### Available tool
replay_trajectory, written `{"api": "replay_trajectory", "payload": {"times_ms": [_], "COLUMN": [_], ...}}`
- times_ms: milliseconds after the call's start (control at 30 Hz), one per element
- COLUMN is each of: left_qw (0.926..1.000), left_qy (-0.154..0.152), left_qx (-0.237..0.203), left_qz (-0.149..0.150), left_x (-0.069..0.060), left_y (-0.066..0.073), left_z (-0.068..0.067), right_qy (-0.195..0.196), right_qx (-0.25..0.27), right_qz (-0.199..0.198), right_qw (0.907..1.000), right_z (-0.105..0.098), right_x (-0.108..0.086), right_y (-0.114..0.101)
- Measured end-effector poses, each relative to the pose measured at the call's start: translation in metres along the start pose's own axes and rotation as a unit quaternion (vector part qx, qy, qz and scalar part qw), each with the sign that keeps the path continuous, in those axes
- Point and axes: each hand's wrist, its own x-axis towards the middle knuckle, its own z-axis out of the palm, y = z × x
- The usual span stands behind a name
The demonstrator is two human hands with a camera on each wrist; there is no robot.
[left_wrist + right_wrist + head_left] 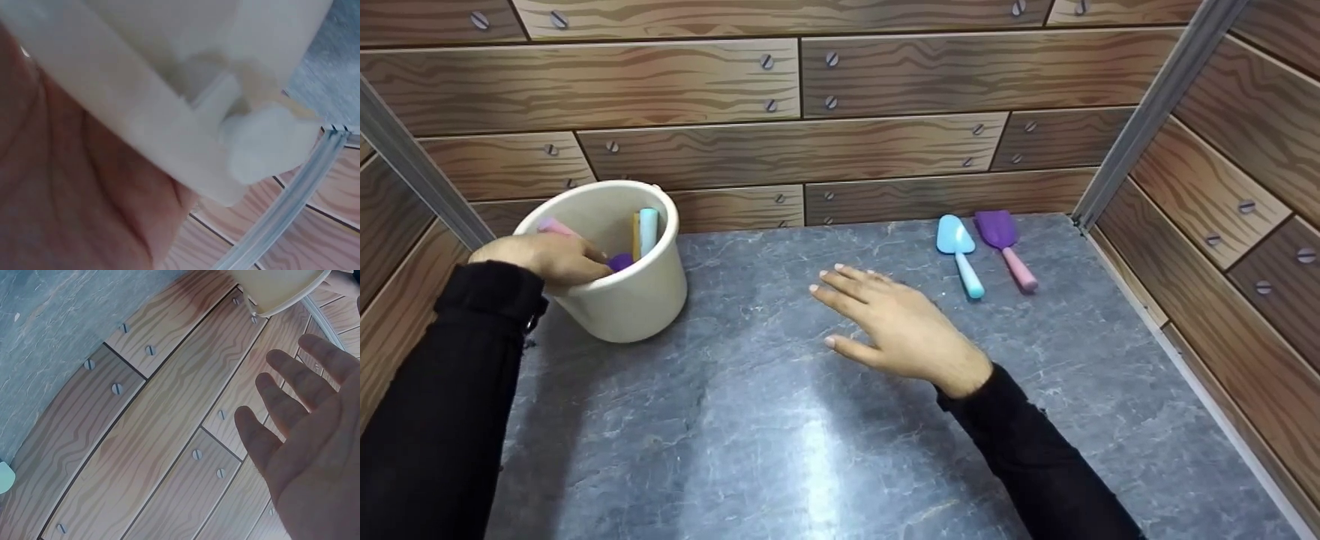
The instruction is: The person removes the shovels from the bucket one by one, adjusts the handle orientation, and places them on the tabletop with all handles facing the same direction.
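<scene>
In the head view my left hand (559, 259) reaches over the near-left rim of a cream bucket (626, 307), with its fingertips down inside. The left wrist view shows the palm (84, 169) close against the bucket's rim (140, 118); the fingers are hidden, so a hold cannot be made out. Inside the bucket are a light-blue handle (648, 229), a yellow-orange piece (636, 234), a pink piece (555, 226) and something purple (620, 262) by the fingertips. My right hand (904, 322) hovers over the floor, fingers extended, holding nothing.
A small blue toy shovel (955, 236) with a turquoise handle lies at the back right. Beside it is a purple toy shovel (997, 229) with a pink handle. Wood-patterned walls (885, 75) enclose the grey marbled surface (735, 450) at the back and sides.
</scene>
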Motion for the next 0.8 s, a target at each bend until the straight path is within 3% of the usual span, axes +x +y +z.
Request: {"api": "replay_trajectory", "payload": {"times_ms": [100,300,633,800], "left_qw": [0.9998,0.9994,0.9998,0.9993], "left_qy": [-0.004,-0.007,-0.016,-0.009], "left_qx": [-0.008,-0.032,0.007,0.002], "left_qz": [-0.018,-0.013,-0.014,-0.037], "left_x": [-0.001,0.0,0.003,0.004], "left_y": [0.001,0.004,0.011,0.01], "left_z": [-0.004,-0.011,-0.013,-0.011], "right_qy": [-0.008,-0.011,-0.004,-0.004], "right_qx": [0.002,0.009,0.007,0.007], "right_qz": [-0.01,-0.038,-0.045,-0.047], "right_qw": [0.9999,0.9992,0.9989,0.9989], "right_z": [0.0,0.0,0.002,0.001], "right_x": [0.001,0.001,0.001,0.0], "right_y": [-0.001,-0.006,-0.007,-0.007]}}
